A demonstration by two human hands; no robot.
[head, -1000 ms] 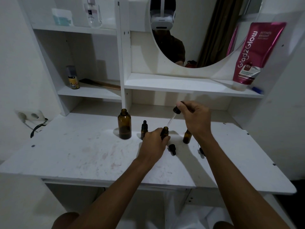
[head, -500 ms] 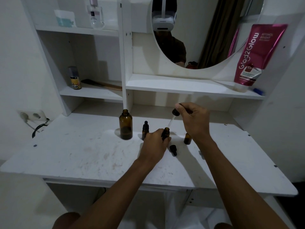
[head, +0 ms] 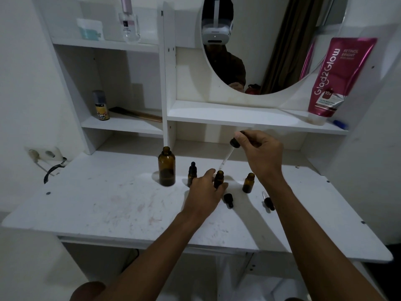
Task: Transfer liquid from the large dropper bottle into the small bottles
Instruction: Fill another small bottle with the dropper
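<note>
The large amber bottle (head: 166, 166) stands uncapped on the white tabletop (head: 104, 205). My left hand (head: 204, 192) holds a small open amber bottle (head: 218, 178) upright between thumb and fingers. My right hand (head: 261, 154) pinches the black bulb of the long dropper (head: 229, 153), whose glass tip slants down to just above that bottle's mouth. A capped small bottle (head: 192, 173) stands just left of my left hand. Another open small bottle (head: 248, 182) stands to the right, under my right wrist.
Two small dropper caps (head: 228, 200) (head: 268, 202) lie on the tabletop near my hands. Shelves behind hold a pink tube (head: 337, 77), a small can (head: 101, 105) and a clear bottle (head: 129, 22). A wall socket with a cable (head: 46, 158) is at the left.
The dropper tip has stayed over the held small bottle; my right hand has barely shifted. The view has moved slightly, and both hands keep their grips.
</note>
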